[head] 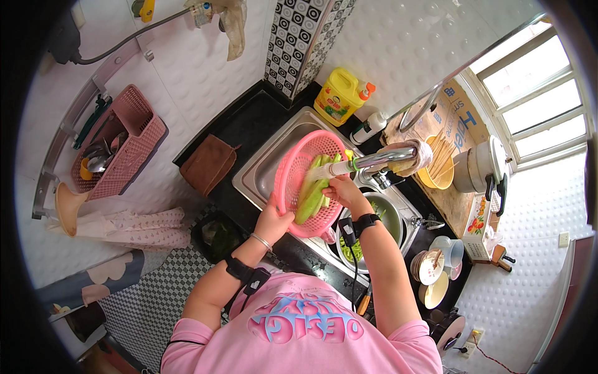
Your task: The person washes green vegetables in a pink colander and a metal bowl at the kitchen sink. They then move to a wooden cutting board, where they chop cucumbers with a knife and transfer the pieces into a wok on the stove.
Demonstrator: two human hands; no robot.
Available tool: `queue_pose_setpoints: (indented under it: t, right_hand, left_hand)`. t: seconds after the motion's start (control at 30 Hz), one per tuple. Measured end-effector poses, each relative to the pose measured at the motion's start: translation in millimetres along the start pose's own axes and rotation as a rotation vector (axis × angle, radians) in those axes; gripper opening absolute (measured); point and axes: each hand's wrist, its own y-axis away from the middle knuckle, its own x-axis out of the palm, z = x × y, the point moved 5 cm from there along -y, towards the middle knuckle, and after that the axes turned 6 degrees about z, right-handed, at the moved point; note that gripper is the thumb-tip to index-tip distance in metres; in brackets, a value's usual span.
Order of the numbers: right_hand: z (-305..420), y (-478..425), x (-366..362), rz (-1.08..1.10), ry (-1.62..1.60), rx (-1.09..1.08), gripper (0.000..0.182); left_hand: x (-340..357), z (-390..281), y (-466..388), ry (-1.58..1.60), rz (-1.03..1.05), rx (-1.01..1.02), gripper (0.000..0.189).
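Observation:
My left hand [274, 219] grips the near left rim of a pink plastic colander [285, 187], which is tilted over the steel double sink [261, 175]. Several peeled, pale green long vegetables [312, 202] lie inside it. Above them, water runs from the nozzle of the faucet [380, 160]. My right hand [345, 190] is at the colander's right side, its fingertips touching the vegetables; whether they grip one is unclear. Under my right wrist, a metal basin [390, 217] with green pieces in it stands in the right-hand bowl of the sink, partly hidden.
A yellow detergent jug [337, 98] and a white bottle [369, 127] stand behind the sink. Brown cloth [209, 164] lies on the left counter. Stacked bowls [430, 267], a yellow basket of chopsticks [437, 163] and a pressure cooker [476, 166] are at right.

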Motion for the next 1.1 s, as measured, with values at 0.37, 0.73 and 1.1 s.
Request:
queue_pose_setpoints:
  t: [0.37, 0.73, 1.1]
  right_hand:
    - [17, 7, 23, -0.105, 0.198, -0.201, 0.013]
    - [22, 0, 50, -0.376, 0.556, -0.639, 0.023]
    - [5, -7, 32, -0.087, 0.15, -0.261, 0.024]
  left_hand:
    - [4, 4, -3, -0.04, -0.015, -0.057, 0.064]
    - [10, 5, 1, -0.184, 0.023, 0.081, 0.056]
    - [9, 14, 3, 0.13, 0.039, -0.066, 0.05]
